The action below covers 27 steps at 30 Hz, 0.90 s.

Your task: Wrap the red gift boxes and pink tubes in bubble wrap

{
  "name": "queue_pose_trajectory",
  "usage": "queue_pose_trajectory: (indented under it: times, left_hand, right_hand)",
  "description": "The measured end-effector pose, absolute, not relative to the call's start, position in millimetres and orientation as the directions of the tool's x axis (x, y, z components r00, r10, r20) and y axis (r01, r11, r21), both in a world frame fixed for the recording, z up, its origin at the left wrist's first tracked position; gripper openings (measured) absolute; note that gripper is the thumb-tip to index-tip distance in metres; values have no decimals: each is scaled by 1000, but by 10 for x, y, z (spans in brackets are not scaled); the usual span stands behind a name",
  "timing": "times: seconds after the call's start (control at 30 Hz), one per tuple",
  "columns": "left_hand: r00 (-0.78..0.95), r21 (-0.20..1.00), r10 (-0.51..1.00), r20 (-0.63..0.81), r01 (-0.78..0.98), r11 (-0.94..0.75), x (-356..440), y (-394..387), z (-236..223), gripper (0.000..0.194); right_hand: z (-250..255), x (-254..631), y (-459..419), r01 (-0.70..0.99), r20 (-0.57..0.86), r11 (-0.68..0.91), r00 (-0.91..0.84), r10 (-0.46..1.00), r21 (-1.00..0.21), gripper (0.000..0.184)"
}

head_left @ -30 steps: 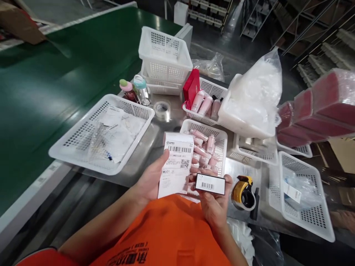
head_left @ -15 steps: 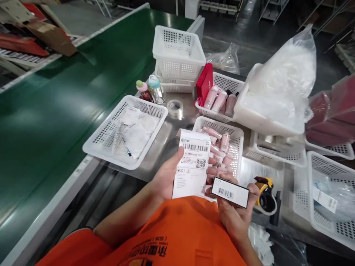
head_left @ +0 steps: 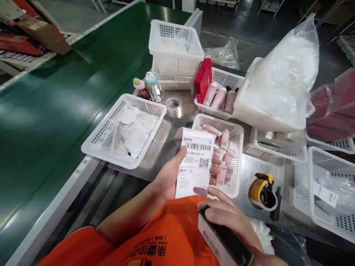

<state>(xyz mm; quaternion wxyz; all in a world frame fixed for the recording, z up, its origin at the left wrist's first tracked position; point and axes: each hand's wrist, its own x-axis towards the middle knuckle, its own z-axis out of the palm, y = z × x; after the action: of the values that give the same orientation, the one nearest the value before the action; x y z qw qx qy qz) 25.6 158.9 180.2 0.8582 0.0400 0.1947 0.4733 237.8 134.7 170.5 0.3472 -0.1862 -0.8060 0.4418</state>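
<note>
My left hand (head_left: 169,175) is closed round a white shipping label slip (head_left: 194,162), printed with a barcode and a QR code; its thumb lies on the left edge and the fingertips show past the right. In my right hand (head_left: 235,218) is a small black-and-white box (head_left: 222,236), tilted, held close to my orange shirt. The right fingers reach toward the slip's lower corner; whether they touch it I cannot tell. Just behind the slip stands a white basket (head_left: 238,162) with several small pink tubes (head_left: 225,139) in it.
A white basket (head_left: 94,147) of bagged papers lies left, beside the green conveyor (head_left: 55,99). Behind are clear tape (head_left: 174,106), two bottles (head_left: 148,87), stacked baskets (head_left: 177,66) and a basket of pink bottles (head_left: 219,96). A yellow tape dispenser (head_left: 262,190) and a stuffed plastic bag (head_left: 288,74) are right.
My right hand has drawn the box down toward my body and turned it, so its barcode face no longer faces up. The slip in my left hand has shifted slightly right.
</note>
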Motion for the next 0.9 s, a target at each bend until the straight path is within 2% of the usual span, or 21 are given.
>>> queue_pose_trajectory:
  times: [0.07,0.13,0.37,0.5,0.7,0.9]
  left_hand:
    - [456,256,842,-288,-811,527,284,1594,1826,59]
    - [464,255,844,-270,-811,527,308,1596,1858,57]
    - [520,306,817,-248,-758,575,360,1603,1989,65]
    - [534,291,806,-254,-753,590,385,1611,2032,69]
    - [491,269,816,-306,-778,568,415,1624,2077,66]
    - [504,294,818,-278,-766,572,395,1627,2042,66]
  right_hand:
    - [1731,2302,1410,-132,533,659,-712,457,-741,42]
    - [1748,2213,1448,-209,604,711,-710,361,-671,44]
    - [1824,2197,1432,-127,467,719,-833,296,-683,42]
    - [1712,2209,1399,-151,469,754,-853,227,-639,45]
    - [1698,2185,1393,-140,458,745,-856,240,-652,43]
    - [1734,2168,1390,-160,520,709,-790,326,-687,44]
